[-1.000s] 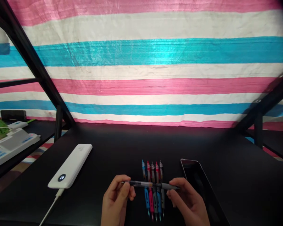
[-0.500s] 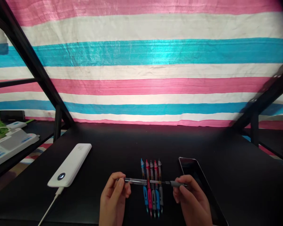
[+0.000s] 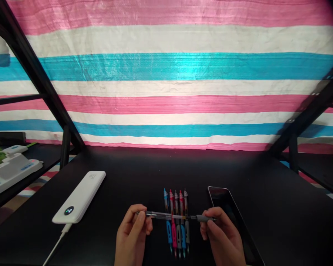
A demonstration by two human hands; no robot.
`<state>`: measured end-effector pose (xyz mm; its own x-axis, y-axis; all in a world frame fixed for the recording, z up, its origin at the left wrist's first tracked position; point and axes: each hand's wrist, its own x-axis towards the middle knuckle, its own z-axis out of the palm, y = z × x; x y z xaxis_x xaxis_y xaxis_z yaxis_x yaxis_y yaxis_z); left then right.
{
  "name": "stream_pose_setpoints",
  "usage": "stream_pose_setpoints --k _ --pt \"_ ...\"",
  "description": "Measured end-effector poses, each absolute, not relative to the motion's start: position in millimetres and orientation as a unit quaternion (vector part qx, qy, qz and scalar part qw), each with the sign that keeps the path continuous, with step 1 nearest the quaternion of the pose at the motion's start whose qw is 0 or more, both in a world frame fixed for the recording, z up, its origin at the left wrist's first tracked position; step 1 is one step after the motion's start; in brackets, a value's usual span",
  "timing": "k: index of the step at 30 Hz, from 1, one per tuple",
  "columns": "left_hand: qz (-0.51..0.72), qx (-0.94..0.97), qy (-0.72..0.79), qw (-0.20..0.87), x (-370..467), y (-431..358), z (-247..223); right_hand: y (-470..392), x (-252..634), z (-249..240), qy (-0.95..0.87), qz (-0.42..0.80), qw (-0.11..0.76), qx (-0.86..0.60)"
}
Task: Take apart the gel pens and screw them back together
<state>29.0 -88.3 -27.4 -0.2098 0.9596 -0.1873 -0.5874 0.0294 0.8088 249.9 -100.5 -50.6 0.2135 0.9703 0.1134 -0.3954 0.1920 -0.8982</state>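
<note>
My left hand [image 3: 134, 231] pinches a clear pen barrel [image 3: 158, 215] near its outer end. Opposite it, my right hand [image 3: 223, 232] grips a grey pen grip section [image 3: 202, 218], from which a thin refill [image 3: 180, 217] points left. The refill's tip end lies at the barrel's open end and seems to be partly inside. Both parts are held level above a row of several pens, among them a blue pen [image 3: 169, 231], a pink pen [image 3: 174, 234] and a grey pen [image 3: 187, 231], lying side by side on the black table [image 3: 138, 173].
A white power bank [image 3: 80, 197] with a cable [image 3: 57, 242] lies on the left. Beside my right hand is a dark phone [image 3: 227, 199]. A power strip [image 3: 16, 171] sits on the far-left surface. Black frame bars and a striped sheet [image 3: 169, 66] stand behind.
My hands have come closer together, and the gap between the clear barrel and the refill has closed. The whole view has shifted slightly.
</note>
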Motion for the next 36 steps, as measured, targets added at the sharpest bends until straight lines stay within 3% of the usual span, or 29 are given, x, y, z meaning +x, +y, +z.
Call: stream_pose_setpoints --k 20,36 --pt "0.629 0.304 0.455 0.553 41 -94 -18 -110 221 -33 -0.499 0.370 0.568 -0.540" --pt "0.643 0.259 0.455 0.559 40 -94 -13 -110 220 -36 -0.492 0.365 0.576 -0.540"
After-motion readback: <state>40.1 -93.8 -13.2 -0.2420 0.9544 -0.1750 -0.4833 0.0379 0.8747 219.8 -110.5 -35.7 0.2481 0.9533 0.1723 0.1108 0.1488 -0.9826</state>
